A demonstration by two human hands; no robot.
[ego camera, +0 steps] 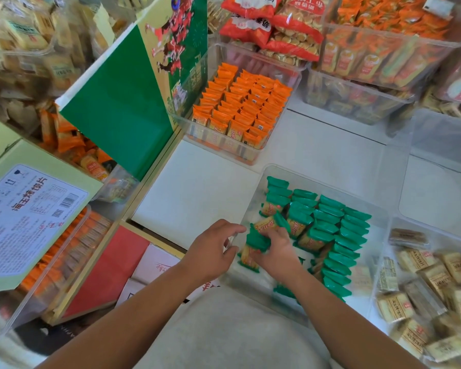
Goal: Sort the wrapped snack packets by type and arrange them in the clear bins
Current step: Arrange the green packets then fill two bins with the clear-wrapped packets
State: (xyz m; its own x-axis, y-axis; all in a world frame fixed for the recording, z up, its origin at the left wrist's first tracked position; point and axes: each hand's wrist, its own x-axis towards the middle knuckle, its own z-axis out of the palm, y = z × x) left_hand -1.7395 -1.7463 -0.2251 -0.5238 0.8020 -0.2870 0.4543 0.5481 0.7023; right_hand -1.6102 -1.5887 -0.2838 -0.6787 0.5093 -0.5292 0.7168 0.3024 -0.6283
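2 bare forearms (144, 302) — pale grey garment (224, 336)

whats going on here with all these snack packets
A person is filling a clear bin with green-wrapped packets. Their right hand grips a few of them over the bin's left side, where the floor is bare, while neat rows stand along its right. The left hand hovers with loose fingers at the bin's left edge. Behind, orange packets fill another bin in rows; tan packets lie loose on the right.
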